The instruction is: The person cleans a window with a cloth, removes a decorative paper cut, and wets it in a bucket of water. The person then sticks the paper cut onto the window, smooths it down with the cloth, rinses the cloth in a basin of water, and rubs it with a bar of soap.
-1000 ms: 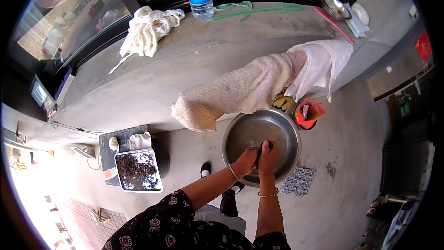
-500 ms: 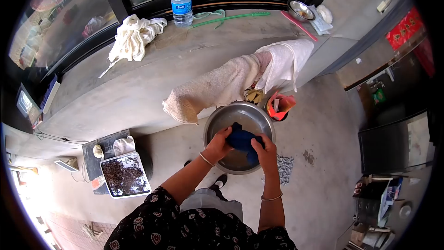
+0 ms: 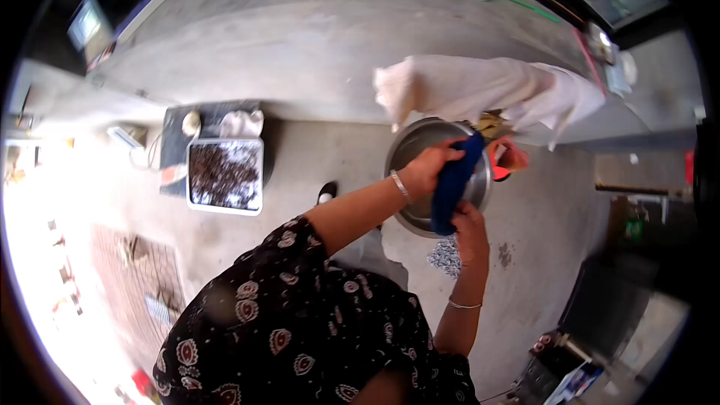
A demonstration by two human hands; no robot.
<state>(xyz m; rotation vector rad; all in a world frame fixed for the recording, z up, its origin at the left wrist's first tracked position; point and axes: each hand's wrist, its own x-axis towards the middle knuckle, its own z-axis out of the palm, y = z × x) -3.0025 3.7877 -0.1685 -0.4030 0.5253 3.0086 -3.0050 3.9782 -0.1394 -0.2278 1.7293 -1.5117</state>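
A dark blue cloth [image 3: 453, 189] hangs stretched lengthwise between my two hands, over a round metal basin [image 3: 402, 151] on the floor. My left hand [image 3: 427, 169] is closed on its upper part. Lower down, my right hand [image 3: 471, 226] grips the other end near the basin's front right rim. The cloth and my hands hide part of the basin's inside, so what it holds is hard to make out.
Pale towels [image 3: 510, 88] drape behind the basin, with a red-orange bag [image 3: 511, 156] to its right. A speckled grey mat [image 3: 445, 256] lies in front. At left, a white-rimmed tray [image 3: 225, 210] of dark bits rests on a dark stand [image 3: 175, 124].
My view has swung left, so the basin now appears farther right. The cloth went from bunched up and roughly sideways to drawn out and nearly upright in view, with my left hand above my right.
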